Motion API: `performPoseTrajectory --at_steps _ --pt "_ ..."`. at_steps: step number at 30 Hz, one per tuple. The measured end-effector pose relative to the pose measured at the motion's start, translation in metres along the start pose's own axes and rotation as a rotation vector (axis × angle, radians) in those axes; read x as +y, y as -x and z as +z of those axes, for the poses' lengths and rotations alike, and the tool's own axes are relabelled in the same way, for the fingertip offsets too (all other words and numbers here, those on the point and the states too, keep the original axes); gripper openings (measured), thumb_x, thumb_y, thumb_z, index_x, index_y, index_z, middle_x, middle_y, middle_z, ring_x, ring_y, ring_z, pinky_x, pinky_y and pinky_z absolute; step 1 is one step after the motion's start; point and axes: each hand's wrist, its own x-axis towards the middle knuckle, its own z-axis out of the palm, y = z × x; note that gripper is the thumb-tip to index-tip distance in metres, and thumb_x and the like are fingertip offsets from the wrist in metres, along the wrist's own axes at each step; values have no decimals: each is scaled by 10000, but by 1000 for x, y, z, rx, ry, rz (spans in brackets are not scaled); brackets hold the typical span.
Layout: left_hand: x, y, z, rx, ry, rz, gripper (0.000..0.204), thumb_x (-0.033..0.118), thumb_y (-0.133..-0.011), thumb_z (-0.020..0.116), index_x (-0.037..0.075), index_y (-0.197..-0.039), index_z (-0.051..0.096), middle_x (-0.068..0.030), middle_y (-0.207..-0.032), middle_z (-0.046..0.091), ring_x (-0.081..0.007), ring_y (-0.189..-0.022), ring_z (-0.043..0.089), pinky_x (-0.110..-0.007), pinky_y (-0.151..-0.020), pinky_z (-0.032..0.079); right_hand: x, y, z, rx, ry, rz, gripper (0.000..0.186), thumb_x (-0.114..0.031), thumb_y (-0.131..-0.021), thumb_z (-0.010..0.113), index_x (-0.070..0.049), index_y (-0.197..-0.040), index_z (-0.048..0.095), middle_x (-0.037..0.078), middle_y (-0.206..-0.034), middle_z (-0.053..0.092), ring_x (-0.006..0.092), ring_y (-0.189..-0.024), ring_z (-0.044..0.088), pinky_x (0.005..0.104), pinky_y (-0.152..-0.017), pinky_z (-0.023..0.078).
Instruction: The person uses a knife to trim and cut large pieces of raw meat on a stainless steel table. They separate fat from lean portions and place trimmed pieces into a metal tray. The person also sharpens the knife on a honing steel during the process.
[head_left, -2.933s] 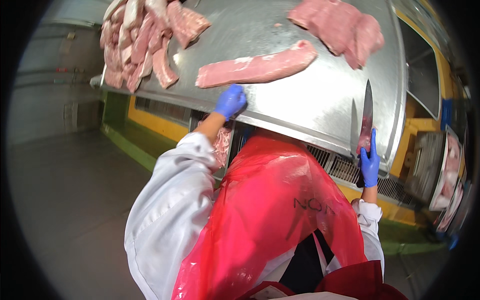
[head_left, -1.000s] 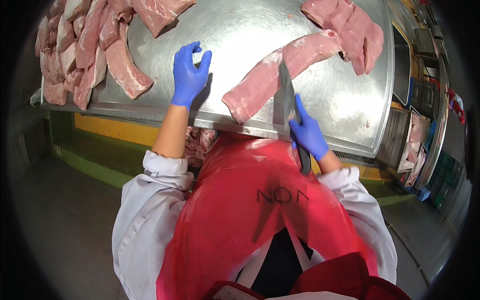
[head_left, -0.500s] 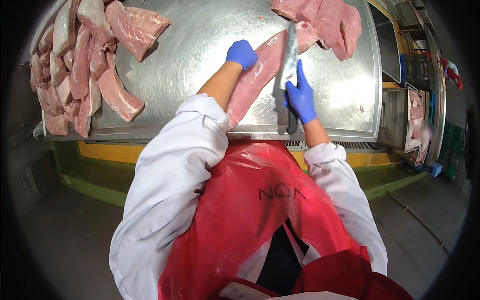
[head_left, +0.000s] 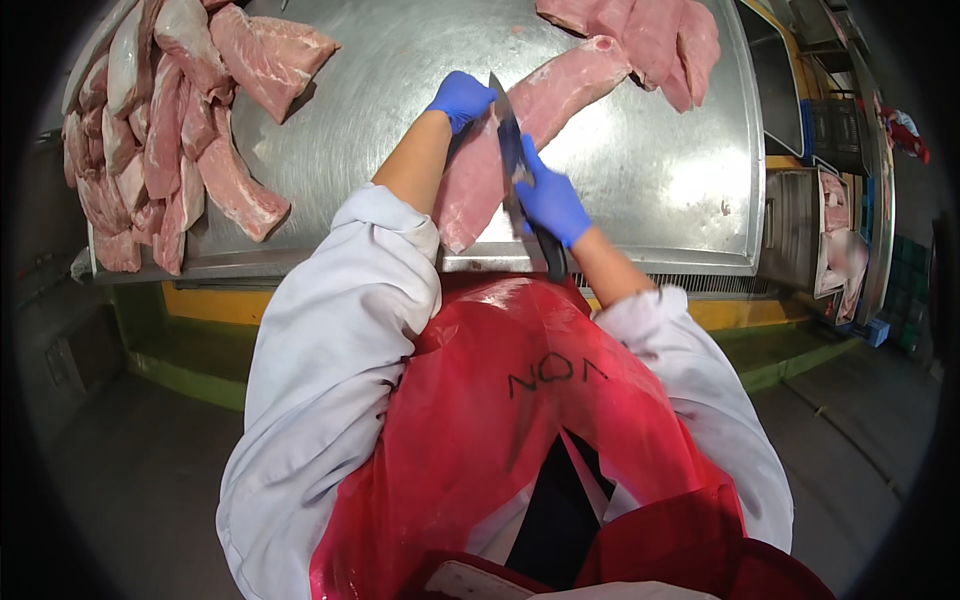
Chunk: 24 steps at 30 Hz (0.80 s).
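My left hand (head_left: 462, 98) in a blue glove is closed at the upper left edge of a long pale-pink meat strip (head_left: 470, 205); what lies inside its fingers is hidden. My right hand (head_left: 550, 200), also gloved, grips a long dark-handled knife (head_left: 510, 135), whose blade lies over the strip, its tip beside my left fingers. The strip runs diagonally across the steel table (head_left: 680, 215), its far end close to a group of pink meat slabs (head_left: 660, 45).
A heap of raw meat pieces (head_left: 150, 150) covers the table's left side. At right stand a metal bin with meat (head_left: 835, 220) and a dark crate (head_left: 830, 130). A red apron (head_left: 500, 380) covers my body below the table's edge.
My left hand closed from open and moved up along the strip. The knife in my right hand rose, then shifted left and down across the strip in the last half second.
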Motion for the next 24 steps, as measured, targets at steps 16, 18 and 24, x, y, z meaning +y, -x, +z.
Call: performPoseTrajectory --at_steps 16,18,24 --pt "41 102 -16 -76 655 167 127 109 -904 669 -7 -854 651 -32 -761 597 -103 -665 522 -235 -629 417 -43 -28 7 -101 -266 146 781 -124 -914 536 -173 -1615 196 296 -983 703 394 -792 719 418 -751 577" --pt "33 106 -20 -87 859 160 91 53 -927 641 -5 -861 619 -41 -808 586 -112 -699 517 -245 -643 432 -29 -26 19 -100 -177 64 787 -129 -913 542 -178 -1616 192 294 -996 707 392 -784 719 407 -741 581" --pt "58 174 -33 18 1225 309 42 12 -918 627 -18 -895 608 -45 -779 545 -130 -688 502 -258 -637 430 -21 52 16 -208 -79 -173 745 -155 -921 546 -178 -1601 244 311 -938 702 396 -798 722 432 -769 575"
